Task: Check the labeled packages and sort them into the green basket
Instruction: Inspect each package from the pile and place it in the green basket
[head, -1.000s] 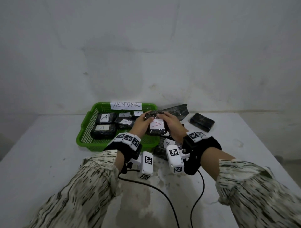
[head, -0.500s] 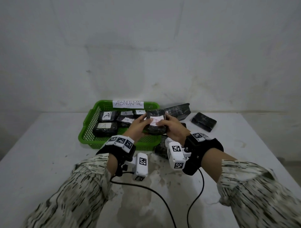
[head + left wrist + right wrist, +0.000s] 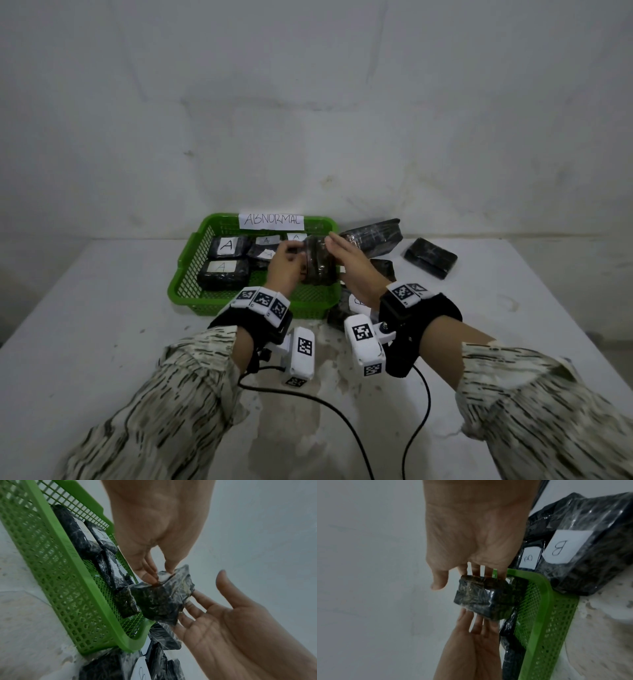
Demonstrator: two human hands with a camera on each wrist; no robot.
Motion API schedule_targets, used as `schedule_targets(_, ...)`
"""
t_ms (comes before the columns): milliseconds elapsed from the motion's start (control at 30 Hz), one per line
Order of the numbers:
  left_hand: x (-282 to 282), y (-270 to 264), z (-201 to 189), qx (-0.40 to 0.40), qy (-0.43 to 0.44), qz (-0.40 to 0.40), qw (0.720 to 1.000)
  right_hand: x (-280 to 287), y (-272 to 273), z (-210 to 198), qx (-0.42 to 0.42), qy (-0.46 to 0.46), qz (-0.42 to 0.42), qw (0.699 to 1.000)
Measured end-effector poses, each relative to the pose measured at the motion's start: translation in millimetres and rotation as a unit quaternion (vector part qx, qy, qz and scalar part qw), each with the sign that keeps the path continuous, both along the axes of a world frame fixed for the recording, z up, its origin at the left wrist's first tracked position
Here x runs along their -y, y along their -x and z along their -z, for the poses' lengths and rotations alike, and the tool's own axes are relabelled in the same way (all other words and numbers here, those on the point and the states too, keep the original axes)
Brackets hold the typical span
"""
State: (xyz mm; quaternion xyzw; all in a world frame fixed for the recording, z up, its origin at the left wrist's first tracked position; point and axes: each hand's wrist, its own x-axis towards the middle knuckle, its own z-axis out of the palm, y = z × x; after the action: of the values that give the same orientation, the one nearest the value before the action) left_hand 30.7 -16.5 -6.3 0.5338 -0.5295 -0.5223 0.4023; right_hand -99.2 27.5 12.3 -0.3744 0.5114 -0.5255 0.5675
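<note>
Glossy plastic-wrapped package [image 3: 318,260]; perforated green plastic basket [image 3: 191,260]; paper labels [image 3: 226,245].

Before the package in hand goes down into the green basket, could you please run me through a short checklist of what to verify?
1. Hold on the held package: left hand pinches its top edge, right hand supports it with straight fingers. Ok.
2. Label letter read: the package is turned on edge and its label faces away from every view. Cannot tell.
3. Position: it hangs over the right end of the green basket. Ok.
4. Free floor: bare mesh shows below it at the basket's front right. Ok.
5. Basket contents match: packages inside show A labels. Ok.
6. B-labelled packages lie outside the basket, by its corner. Ok.
</note>
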Motion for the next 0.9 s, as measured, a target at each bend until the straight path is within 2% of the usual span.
schedule_targets(100, 2.0, 1.1, -8.0, -0.093, -0.095, 0.024, 0.991, 2.6, -1.8, 1.4, -0.019, 0.008, 0.042, 0.999)
schedule_targets(133, 2.1, 1.3, -9.5, -0.11, -0.103, 0.032, 0.988, 2.5, -1.9, 0.9, -0.03, 0.012, 0.053, 0.998)
schedule_targets(267, 6.9, -0.8, -3.7, -0.093, -0.084, 0.017, 0.992, 2.0, -2.7, -0.6, -0.087, 0.036, 0.066, 0.993)
schedule_targets(400, 7.9, -0.6, -2.8, -0.129, -0.081, 0.014, 0.988, 7.5, -5.7, 0.0, -0.144, 0.075, 0.17, 0.972)
schedule_targets(500, 3.6, 2.3, -5.7, -0.167, -0.084, 0.037, 0.982, 11.7, -11.4, 4.2, -0.236, 0.019, 0.142, 0.961)
schedule_targets(600, 0.5, 3.4, -6.2, -0.19, -0.093, 0.059, 0.976, 12.4, -16.5, 10.5, -0.191, -0.012, 0.071, 0.979)
schedule_targets(733, 0.5, 3.4, -2.1, -0.157, -0.086, 0.065, 0.982, 9.3, -16.4, 9.8, -0.247, 0.006, 0.072, 0.966)
schedule_targets(867, 0.2, 2.8, -3.6, -0.154, -0.075, 0.05, 0.984, 9.6, -14.2, 5.7, -0.126, -0.014, 0.04, 0.991)
schedule_targets(900, 0.1, 2.1, -4.3, -0.149, -0.073, 0.05, 0.985, 9.2, -13.7, 4.2, -0.123, -0.02, 0.033, 0.992)
